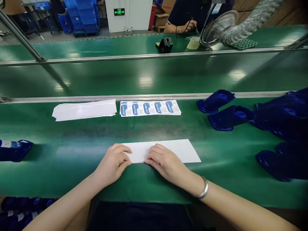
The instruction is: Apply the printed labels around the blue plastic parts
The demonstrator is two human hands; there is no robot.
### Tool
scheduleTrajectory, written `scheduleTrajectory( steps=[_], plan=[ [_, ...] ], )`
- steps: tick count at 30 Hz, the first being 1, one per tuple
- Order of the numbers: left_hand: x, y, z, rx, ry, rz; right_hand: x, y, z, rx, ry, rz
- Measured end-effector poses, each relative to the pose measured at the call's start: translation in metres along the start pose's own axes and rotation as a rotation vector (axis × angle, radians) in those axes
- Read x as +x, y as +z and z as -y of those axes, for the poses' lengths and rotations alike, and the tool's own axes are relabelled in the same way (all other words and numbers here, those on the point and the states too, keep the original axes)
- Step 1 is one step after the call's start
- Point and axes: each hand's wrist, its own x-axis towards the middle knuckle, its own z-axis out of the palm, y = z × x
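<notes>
A white paper strip, blank on its upper face, lies on the green bench in front of me. My left hand pinches its near edge toward the left end, fingers curled over the paper. Close beside it, my right hand grips the same near edge with thumb and fingers pressed together. A stack of blank white strips lies beyond my left hand. To the right of that stack, a sheet of blue-and-white printed labels rests on the bench.
Several dark blue plastic parts stand at the right. A labelled blue part lies at the left edge. Past the metal rail, a person's hand works near a flexible metal duct. More blue parts sit below, left.
</notes>
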Motion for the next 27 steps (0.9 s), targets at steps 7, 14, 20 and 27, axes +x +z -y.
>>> scheduleTrajectory(
  steps=[7, 14, 20, 27],
  plan=[
    [0.02, -0.011, -0.001, -0.133, -0.21, 0.127, 0.021, -0.012, 0.005, -0.074, 0.162, 0.125],
    [0.008, -0.017, 0.011, -0.162, -0.154, 0.163, 0.019, -0.014, -0.001, 0.173, 0.177, 0.151],
    [0.001, -0.011, 0.004, -0.069, -0.145, 0.06, 0.02, -0.014, 0.002, 0.037, 0.168, 0.157],
    [0.03, -0.01, 0.014, 0.003, -0.155, 0.075, 0.028, -0.013, 0.003, -0.145, 0.192, 0.186]
  ],
)
